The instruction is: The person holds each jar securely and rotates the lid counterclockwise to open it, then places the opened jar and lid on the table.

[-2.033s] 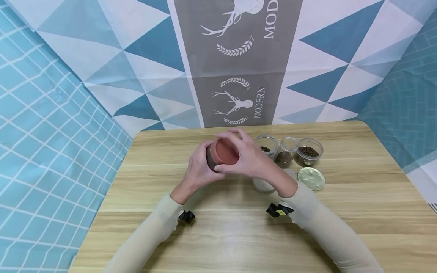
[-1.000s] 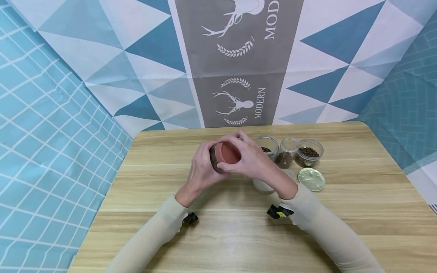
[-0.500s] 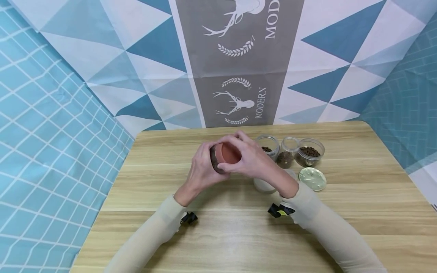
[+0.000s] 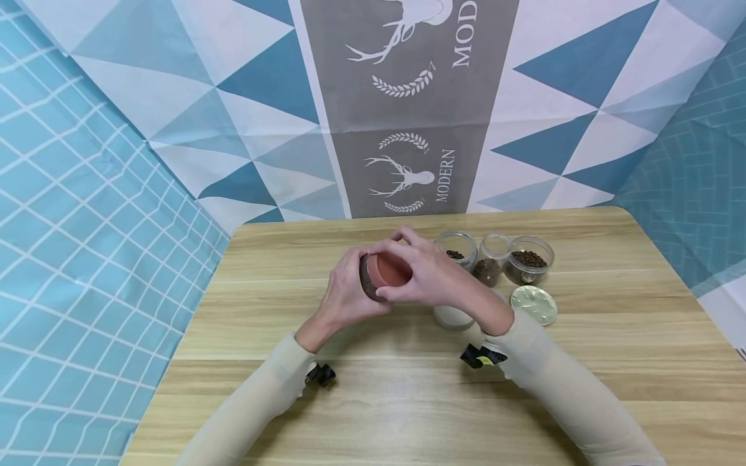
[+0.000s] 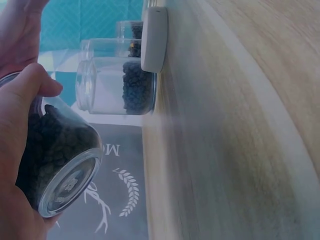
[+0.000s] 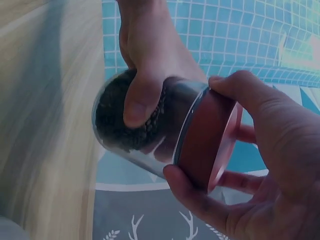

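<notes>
Above the table, both hands hold a clear glass jar partly filled with dark pieces and topped by a reddish-brown lid. The jar is tilted, lid toward the right hand. My left hand wraps round the jar's body; its thumb lies along the glass in the right wrist view. The fingers and thumb of my right hand grip the lid's rim from the other side. In the left wrist view the jar's round base shows, while the left hand hides part of its body.
Behind the right hand stand an open jar, a narrower jar and a wide, low jar, all with dark contents. A pale green lid and a white lid lie in front on the wooden table.
Compared with two seconds ago, both hands and the jar sit slightly further right. In the last half second the right hand and wrist shift a little, still gripping the lid.
</notes>
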A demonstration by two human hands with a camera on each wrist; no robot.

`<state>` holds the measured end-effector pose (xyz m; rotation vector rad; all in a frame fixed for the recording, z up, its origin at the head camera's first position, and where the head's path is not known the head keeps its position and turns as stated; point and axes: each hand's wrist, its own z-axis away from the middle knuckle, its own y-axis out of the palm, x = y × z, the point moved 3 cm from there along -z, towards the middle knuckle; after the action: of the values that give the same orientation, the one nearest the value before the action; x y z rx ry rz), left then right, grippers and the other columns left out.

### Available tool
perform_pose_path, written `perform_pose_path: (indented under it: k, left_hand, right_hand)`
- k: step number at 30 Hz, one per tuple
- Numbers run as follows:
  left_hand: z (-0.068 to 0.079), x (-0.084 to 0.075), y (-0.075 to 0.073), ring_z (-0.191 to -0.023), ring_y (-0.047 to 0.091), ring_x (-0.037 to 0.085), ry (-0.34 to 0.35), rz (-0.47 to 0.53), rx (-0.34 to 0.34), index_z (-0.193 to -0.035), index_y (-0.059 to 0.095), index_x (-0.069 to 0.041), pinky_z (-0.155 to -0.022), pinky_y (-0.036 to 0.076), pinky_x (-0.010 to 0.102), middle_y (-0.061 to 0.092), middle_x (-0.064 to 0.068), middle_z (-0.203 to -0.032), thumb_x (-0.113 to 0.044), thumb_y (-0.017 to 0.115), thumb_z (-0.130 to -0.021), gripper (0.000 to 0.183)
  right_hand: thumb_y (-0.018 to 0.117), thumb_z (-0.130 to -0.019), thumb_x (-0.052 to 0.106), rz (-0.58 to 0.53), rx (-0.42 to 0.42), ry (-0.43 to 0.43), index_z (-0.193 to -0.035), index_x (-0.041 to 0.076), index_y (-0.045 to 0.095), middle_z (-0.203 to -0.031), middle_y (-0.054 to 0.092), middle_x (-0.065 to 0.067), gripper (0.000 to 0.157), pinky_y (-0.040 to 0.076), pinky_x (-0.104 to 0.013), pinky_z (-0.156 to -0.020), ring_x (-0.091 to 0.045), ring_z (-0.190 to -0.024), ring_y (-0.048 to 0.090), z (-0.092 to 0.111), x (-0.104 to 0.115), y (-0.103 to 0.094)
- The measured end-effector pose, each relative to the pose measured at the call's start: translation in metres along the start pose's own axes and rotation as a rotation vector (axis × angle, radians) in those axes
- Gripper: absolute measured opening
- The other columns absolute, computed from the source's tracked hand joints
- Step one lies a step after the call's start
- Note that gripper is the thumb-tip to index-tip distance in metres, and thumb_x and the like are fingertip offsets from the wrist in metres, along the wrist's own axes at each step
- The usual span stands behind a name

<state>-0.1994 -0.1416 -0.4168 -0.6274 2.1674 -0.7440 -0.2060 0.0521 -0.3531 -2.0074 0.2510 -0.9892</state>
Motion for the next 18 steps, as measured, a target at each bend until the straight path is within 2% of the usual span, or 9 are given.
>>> perform_pose_path:
  k: [7,12,18]
  left_hand:
    - [-0.0006,0.0003,-0.0005,-0.107,0.074,0.034,-0.044,0.056,0.066,-0.140,0.060,0.004,-0.089,0.067,0.051,0.073,0.021,-0.127,-0.024,0.095,-0.064,0.088]
    - [0.0002,0.0047,0.0014,-0.111,0.074,0.033,-0.079,0.114,0.145,-0.140,0.061,0.002,-0.093,0.066,0.047,0.074,0.019,-0.130,-0.022,0.096,-0.064,0.088]
    - [0.0007,0.0073,0.0029,-0.115,0.073,0.031,-0.113,0.178,0.221,-0.148,0.060,0.000,-0.099,0.063,0.044,0.074,0.017,-0.137,-0.022,0.096,-0.064,0.094]
  right_hand:
    - [0.091,-0.087,0.033,0.030,0.045,-0.103,-0.148,0.025,0.072,-0.140,0.064,-0.013,0.064,0.062,-0.041,-0.091,-0.030,-0.115,0.070,-0.0012,-0.0020,-0.0049]
    - [0.090,-0.086,0.029,0.051,0.081,-0.191,-0.146,0.024,0.073,-0.138,0.064,-0.012,0.062,0.062,-0.037,-0.091,-0.028,-0.115,0.070,0.0006,-0.0063,-0.0051]
    - [0.094,-0.084,0.024,0.076,0.130,-0.311,-0.142,0.020,0.073,-0.146,0.064,-0.016,0.061,0.063,-0.052,-0.103,-0.036,-0.132,0.067,0.0033,-0.0069,-0.0089]
